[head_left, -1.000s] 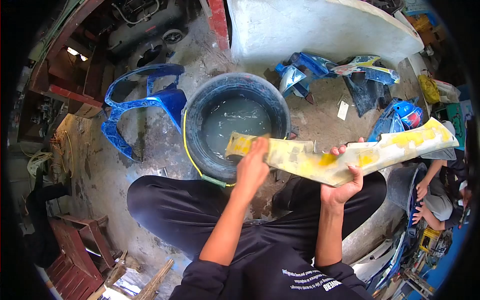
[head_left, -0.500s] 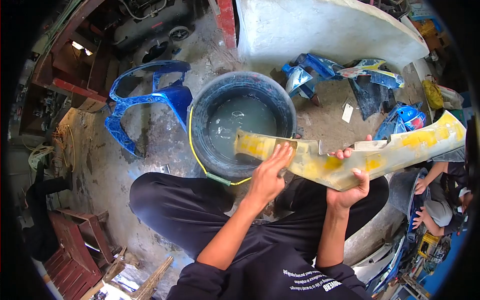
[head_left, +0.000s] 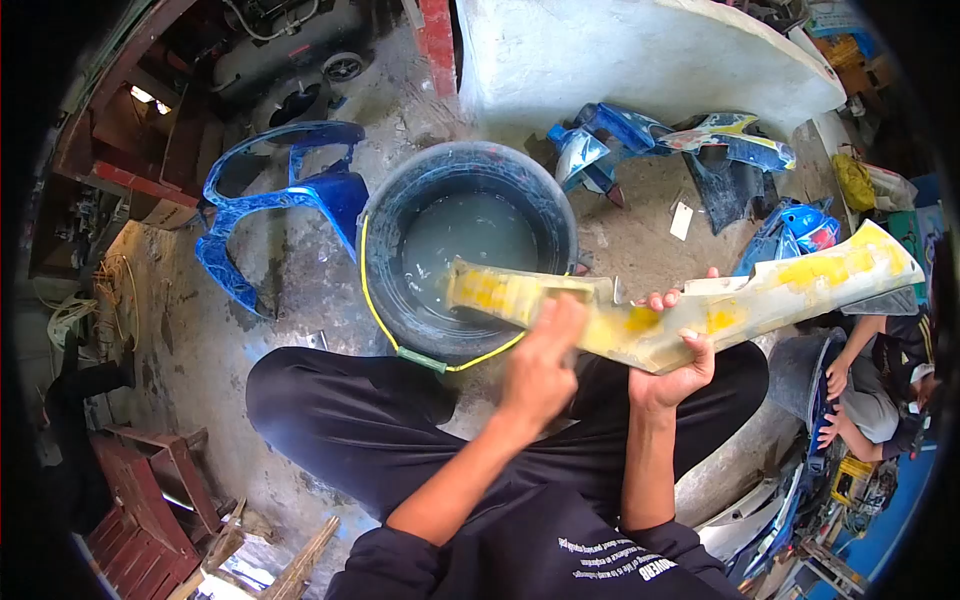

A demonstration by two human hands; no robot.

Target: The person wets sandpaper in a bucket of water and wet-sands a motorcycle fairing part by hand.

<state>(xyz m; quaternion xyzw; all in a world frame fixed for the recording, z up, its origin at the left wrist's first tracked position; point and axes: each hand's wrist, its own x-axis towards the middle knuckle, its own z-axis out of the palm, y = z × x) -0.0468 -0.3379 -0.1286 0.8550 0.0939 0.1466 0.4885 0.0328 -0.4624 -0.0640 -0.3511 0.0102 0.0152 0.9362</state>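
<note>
A long motorcycle body panel [head_left: 740,310], cream-white with worn yellow patches, slants over the bucket's rim and across my lap. My right hand [head_left: 675,365] grips it from below near the middle, thumb on the near edge and fingertips at the far edge. My left hand [head_left: 545,365], blurred by motion, presses a small brownish piece of sandpaper [head_left: 568,293] against the panel's left part. Beneath the panel's left end stands a black bucket [head_left: 375,215] of cloudy water [head_left: 470,230], with a yellow handle [head_left: 375,315].
A blue fairing frame [head_left: 340,200] lies left of the bucket. Blue and white body parts [head_left: 625,130] and another blue part [head_left: 795,235] lie at the upper right. At the far right, another person's hands [head_left: 832,405] touch a dark bucket [head_left: 795,370]. A wooden stool [head_left: 140,500] is lower left.
My left hand has slid slightly back toward me along the panel, now smeared by motion. The whole view has shifted a little; my right hand keeps its grip.
</note>
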